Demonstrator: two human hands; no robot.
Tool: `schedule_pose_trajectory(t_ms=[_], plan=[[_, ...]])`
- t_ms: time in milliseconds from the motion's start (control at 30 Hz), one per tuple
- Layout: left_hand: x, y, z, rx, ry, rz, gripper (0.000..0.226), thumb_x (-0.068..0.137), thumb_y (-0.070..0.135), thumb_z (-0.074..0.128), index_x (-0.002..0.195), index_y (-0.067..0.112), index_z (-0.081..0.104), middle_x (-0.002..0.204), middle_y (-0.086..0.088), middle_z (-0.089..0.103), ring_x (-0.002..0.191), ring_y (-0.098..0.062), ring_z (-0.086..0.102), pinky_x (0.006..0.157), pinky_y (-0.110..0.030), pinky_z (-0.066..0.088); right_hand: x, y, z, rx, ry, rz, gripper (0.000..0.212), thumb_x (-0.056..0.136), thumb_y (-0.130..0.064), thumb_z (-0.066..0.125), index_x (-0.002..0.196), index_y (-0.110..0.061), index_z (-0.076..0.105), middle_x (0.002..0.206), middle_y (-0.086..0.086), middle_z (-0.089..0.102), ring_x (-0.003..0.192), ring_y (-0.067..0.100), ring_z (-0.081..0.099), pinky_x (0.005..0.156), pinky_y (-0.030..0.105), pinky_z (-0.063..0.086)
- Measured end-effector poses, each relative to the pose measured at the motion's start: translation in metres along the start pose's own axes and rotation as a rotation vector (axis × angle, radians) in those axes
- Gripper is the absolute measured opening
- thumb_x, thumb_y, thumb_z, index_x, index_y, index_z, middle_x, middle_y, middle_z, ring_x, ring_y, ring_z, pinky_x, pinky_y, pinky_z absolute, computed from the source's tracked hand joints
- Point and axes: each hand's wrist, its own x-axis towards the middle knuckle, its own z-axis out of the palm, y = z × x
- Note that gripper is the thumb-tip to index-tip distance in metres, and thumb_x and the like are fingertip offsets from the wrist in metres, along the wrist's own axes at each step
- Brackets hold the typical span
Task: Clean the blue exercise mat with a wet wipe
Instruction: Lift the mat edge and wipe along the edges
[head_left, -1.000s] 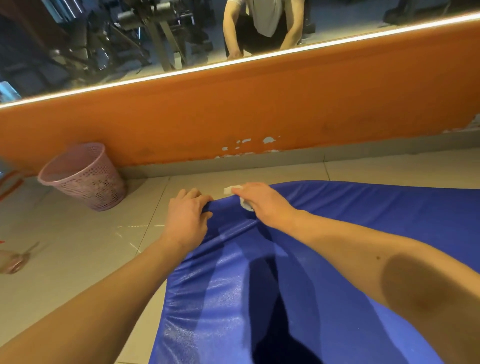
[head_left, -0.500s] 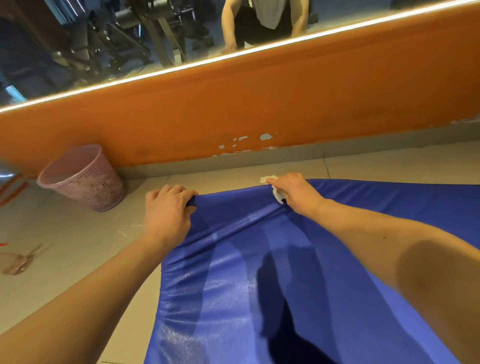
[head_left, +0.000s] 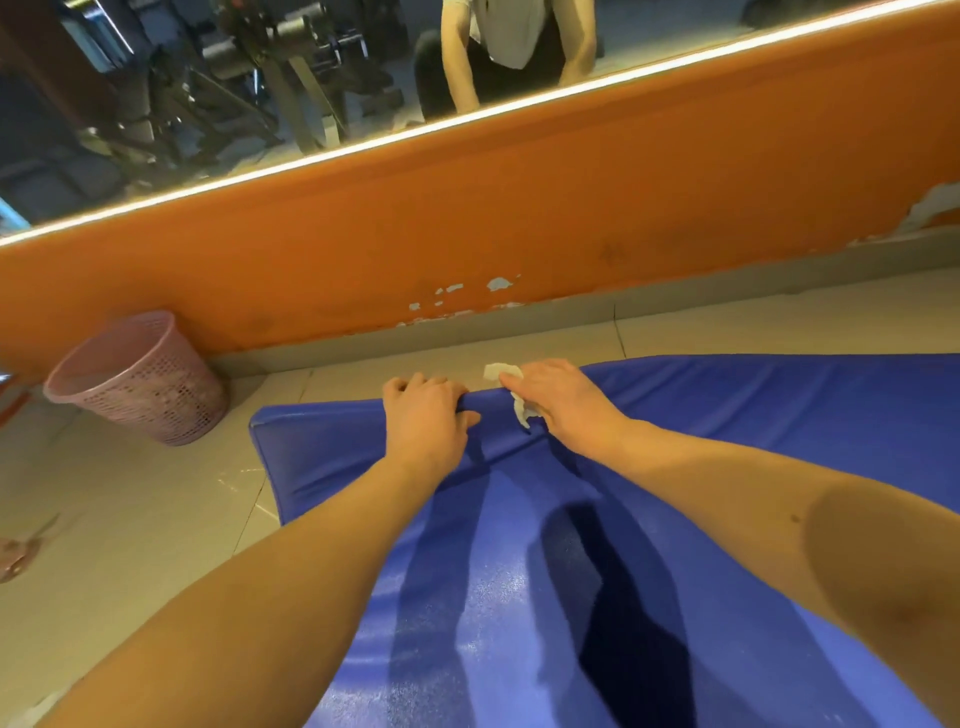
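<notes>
A person leans over a blue exercise mat (head_left: 701, 545) spread on a tiled floor (head_left: 130, 509), both bare arms stretched forward to the mat's far edge. The left hand (head_left: 423, 415) grips that edge, fingers curled over the rim and thumb lying on the top surface. Just beside it, the right hand (head_left: 558, 400) holds a crumpled white wet wipe (head_left: 498, 373) against the same edge. One end of the wipe pokes out past the fingertips toward the floor, and another fold shows under the palm on the mat's top. The two hands sit close together without touching.

The mat's glossy cover shows pale sheen in the foreground and dark arm shadows down its middle. Its rounded left corner lies on the tiles, and its far edge runs near the grey base strip of an orange wall (head_left: 467, 234), where patches of paint have flaked off.

A pink mesh wastebasket (head_left: 140, 384) stands on the floor at the foot of that wall, to the left and well apart from the mat. Above the wall, a lit strip borders a mirror (head_left: 208, 104) that reflects gym machines and the person's torso and arms.
</notes>
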Motion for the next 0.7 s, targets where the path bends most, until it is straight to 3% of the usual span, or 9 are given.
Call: schedule_pose_trajectory(t_ms=[33, 100, 200, 267, 367, 467, 533, 633, 700], plan=[[-0.003, -0.002, 0.001, -0.02, 0.007, 0.006, 0.017, 0.098, 0.042, 0.057, 0.108, 0.032, 0.068, 0.101, 0.01, 0.066, 0.102, -0.02, 0.052, 0.099, -0.036, 0.025, -0.009, 0.01, -0.002, 0.026, 0.022, 0.042, 0.03, 0.088, 0.003, 0.056, 0.112, -0.013, 0.065, 0.085, 0.001, 0.064, 0.079, 0.021, 0.056, 0.076, 0.017, 0.035], [-0.008, -0.002, 0.0, -0.053, 0.018, 0.019, 0.016, 0.097, 0.041, 0.058, 0.107, 0.032, 0.068, 0.1, 0.01, 0.066, 0.101, -0.019, 0.052, 0.098, -0.035, 0.024, -0.026, 0.032, -0.008, 0.037, 0.04, 0.103, 0.039, 0.088, 0.006, 0.052, 0.121, -0.007, 0.066, 0.087, 0.004, 0.066, 0.08, 0.024, 0.057, 0.088, 0.034, 0.049], [-0.012, 0.004, -0.002, -0.075, 0.025, 0.01, 0.015, 0.098, 0.04, 0.059, 0.105, 0.031, 0.068, 0.098, 0.01, 0.066, 0.1, -0.019, 0.051, 0.099, -0.035, 0.022, -0.046, 0.045, -0.02, 0.044, 0.077, 0.165, 0.049, 0.078, 0.016, 0.052, 0.122, -0.003, 0.064, 0.074, 0.001, 0.059, 0.067, 0.023, 0.051, 0.073, 0.043, 0.053], [-0.015, 0.008, -0.004, -0.085, 0.024, -0.003, 0.013, 0.097, 0.04, 0.06, 0.103, 0.031, 0.067, 0.096, 0.01, 0.066, 0.099, -0.018, 0.051, 0.099, -0.035, 0.023, -0.044, 0.026, -0.021, 0.136, 0.124, 0.173, 0.062, 0.076, 0.02, 0.049, 0.132, -0.004, 0.06, 0.078, 0.003, 0.059, 0.072, 0.025, 0.052, 0.075, 0.044, 0.052], [-0.02, 0.01, -0.009, -0.078, 0.026, -0.018, 0.01, 0.096, 0.039, 0.062, 0.099, 0.03, 0.066, 0.093, 0.01, 0.064, 0.098, -0.018, 0.05, 0.097, -0.035, 0.023, -0.026, -0.021, -0.014, 0.292, 0.082, 0.107, 0.057, 0.093, 0.01, 0.044, 0.144, -0.012, 0.054, 0.099, 0.014, 0.064, 0.095, 0.03, 0.058, 0.091, 0.039, 0.048], [-0.029, 0.006, -0.013, -0.094, 0.034, -0.02, 0.008, 0.095, 0.037, 0.063, 0.096, 0.029, 0.064, 0.09, 0.011, 0.062, 0.096, -0.018, 0.05, 0.094, -0.034, 0.022, -0.019, -0.035, -0.013, 0.363, 0.064, -0.006, 0.059, 0.099, 0.006, 0.046, 0.148, -0.027, 0.049, 0.08, -0.009, 0.052, 0.08, 0.015, 0.049, 0.078, 0.029, 0.046], [-0.035, 0.005, -0.016, -0.097, 0.038, 0.019, 0.008, 0.095, 0.037, 0.063, 0.095, 0.03, 0.063, 0.09, 0.012, 0.061, 0.096, -0.018, 0.05, 0.096, -0.035, 0.023, -0.028, -0.024, -0.018, 0.305, 0.045, -0.056, 0.062, 0.097, 0.008, 0.047, 0.15, -0.025, 0.046, 0.084, -0.006, 0.057, 0.083, 0.013, 0.05, 0.08, 0.025, 0.045], [-0.04, 0.007, -0.019, -0.112, 0.045, 0.052, 0.006, 0.096, 0.037, 0.063, 0.097, 0.03, 0.063, 0.094, 0.014, 0.062, 0.097, -0.016, 0.05, 0.097, -0.034, 0.021, -0.049, 0.001, -0.028, 0.285, -0.019, 0.075, 0.056, 0.1, 0.006, 0.043, 0.151, -0.018, 0.047, 0.103, 0.013, 0.066, 0.102, 0.022, 0.057, 0.097, 0.021, 0.042], [-0.045, 0.009, -0.022, -0.124, 0.045, 0.061, 0.007, 0.096, 0.036, 0.063, 0.099, 0.03, 0.064, 0.095, 0.014, 0.062, 0.097, -0.016, 0.049, 0.097, -0.033, 0.019, -0.064, 0.023, -0.036, 0.284, -0.007, 0.137, 0.052, 0.102, 0.006, 0.042, 0.147, -0.019, 0.052, 0.09, 0.007, 0.064, 0.092, 0.021, 0.058, 0.093, 0.019, 0.042]])
